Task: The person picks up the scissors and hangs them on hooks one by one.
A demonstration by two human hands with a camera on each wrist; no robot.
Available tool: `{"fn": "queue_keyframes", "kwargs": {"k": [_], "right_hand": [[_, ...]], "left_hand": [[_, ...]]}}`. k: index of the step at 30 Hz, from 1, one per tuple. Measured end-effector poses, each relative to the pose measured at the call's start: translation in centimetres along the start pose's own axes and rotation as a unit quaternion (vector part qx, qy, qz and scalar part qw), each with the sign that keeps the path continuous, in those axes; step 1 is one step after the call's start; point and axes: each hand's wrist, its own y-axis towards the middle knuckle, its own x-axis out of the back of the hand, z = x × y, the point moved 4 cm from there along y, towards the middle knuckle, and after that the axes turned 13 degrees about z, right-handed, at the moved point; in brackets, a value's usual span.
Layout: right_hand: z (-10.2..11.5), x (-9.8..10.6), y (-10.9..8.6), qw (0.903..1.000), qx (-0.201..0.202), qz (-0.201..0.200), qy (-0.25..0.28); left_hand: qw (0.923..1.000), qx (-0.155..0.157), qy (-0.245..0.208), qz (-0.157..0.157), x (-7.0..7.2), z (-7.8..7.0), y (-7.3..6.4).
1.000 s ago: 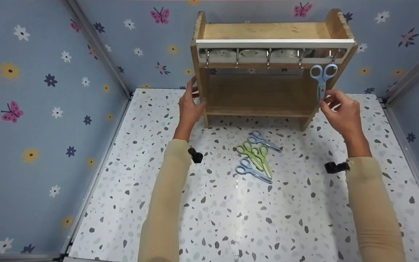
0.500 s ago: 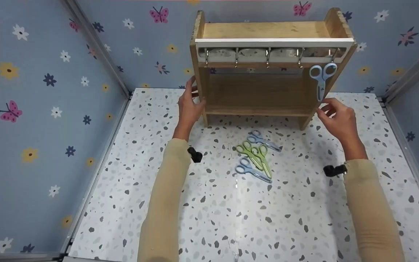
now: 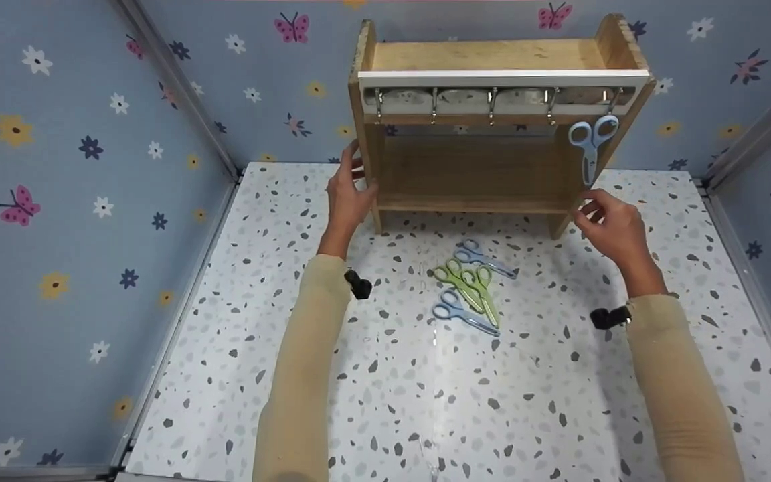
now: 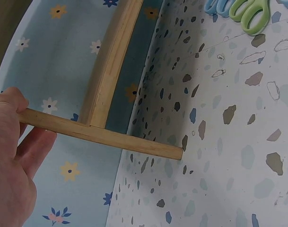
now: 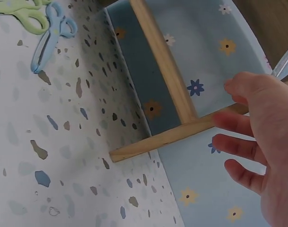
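A wooden shelf rack (image 3: 479, 205) stands on the table, with a row of metal hooks (image 3: 492, 107) along its white front rail. My left hand (image 3: 350, 201) grips the rack's left side panel (image 4: 144, 144), thumb at one face and fingers at the other. Blue scissors (image 3: 590, 155) hang handles-up from the rightmost hook, blades pointing down. My right hand (image 3: 616, 226) is just below their tip, beside the rack's right side panel (image 5: 167, 138). Its fingers are loosely bent and hold nothing. Part of the hanging scissors shows at the edge of the right wrist view.
In front of the rack, two green scissors (image 3: 486, 298) lie overlapping on the speckled table (image 3: 392, 388). Blue scissors (image 3: 492, 264) lie behind them and another blue pair (image 3: 467, 316) in front. Floral-patterned walls (image 3: 91, 268) enclose the table's back and sides.
My right hand has let go of the hanging scissors' blades and moved down and slightly left. The scissors stay on the hook. My left hand has kept its grip on the rack.
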Motion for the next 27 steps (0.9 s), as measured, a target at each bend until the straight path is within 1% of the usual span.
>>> {"fn": "queue_keyframes", "kwargs": {"k": [8, 15, 20, 27], "right_hand": [[0.3, -1.4, 0.2, 0.9988, 0.004, 0.044, -0.021], [1.2, -2.2, 0.3, 0.9978, 0.012, 0.057, -0.032], [1.5, -2.9, 0.5, 0.9960, 0.005, 0.083, -0.033], [1.7, -3.6, 0.8, 0.9927, 0.010, 0.109, -0.050]], "left_hand": [[1.0000, 0.000, -0.007, -0.004, 0.0, 0.2, -0.1], [1.0000, -0.001, -0.006, -0.004, 0.0, 0.2, -0.1], [1.0000, -0.003, -0.004, -0.004, 0.0, 0.1, 0.0], [0.9999, 0.013, -0.004, -0.001, -0.1, 0.0, 0.1]]}}
